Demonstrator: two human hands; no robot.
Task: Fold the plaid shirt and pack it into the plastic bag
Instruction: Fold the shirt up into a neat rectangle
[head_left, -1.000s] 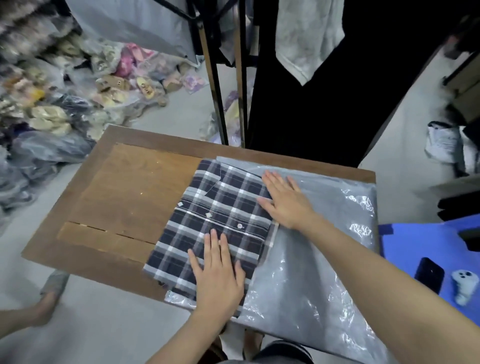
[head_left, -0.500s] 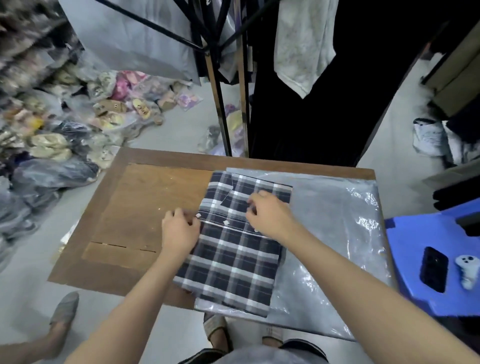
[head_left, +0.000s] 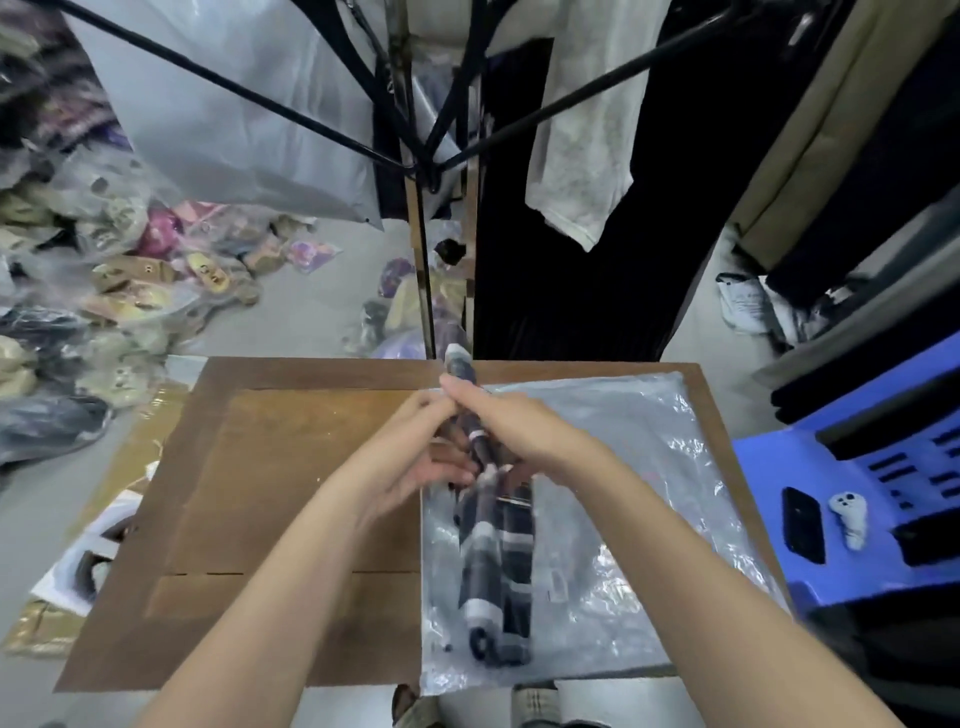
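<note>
Head view. I see the folded plaid shirt (head_left: 498, 571) turned edge-on, a narrow dark band that runs from my fingers (head_left: 447, 470) down toward the near rim of the bench (head_left: 291, 478). The left hand (head_left: 415, 457) curls its fingers round the shirt's upper part from one side. The right hand (head_left: 509, 426) closes on it from the other, with its thumb laid along the top edge. The plastic bag (head_left: 613, 545) lies flat on the bench, beneath the fingers and spreading out to their right.

Risks, as I judge them:
- The fold is held only near its top. The free lower end could sag or fan open, and the shirt would then need folding again.
- The bag is slick and nothing pins it down. A push from the shirt could slide it off the near rim, which it already overhangs.
- If the mouth is not lifted, the shirt would only ride over the film.

Hidden or unclear:
- The right hand's fingertips are behind the cloth.
- Both hands and the shirt are blurred.
- I cannot tell which edge of the bag is the open one.
- I cannot tell whether the shirt's lower end touches the film or hangs just above it.
</note>
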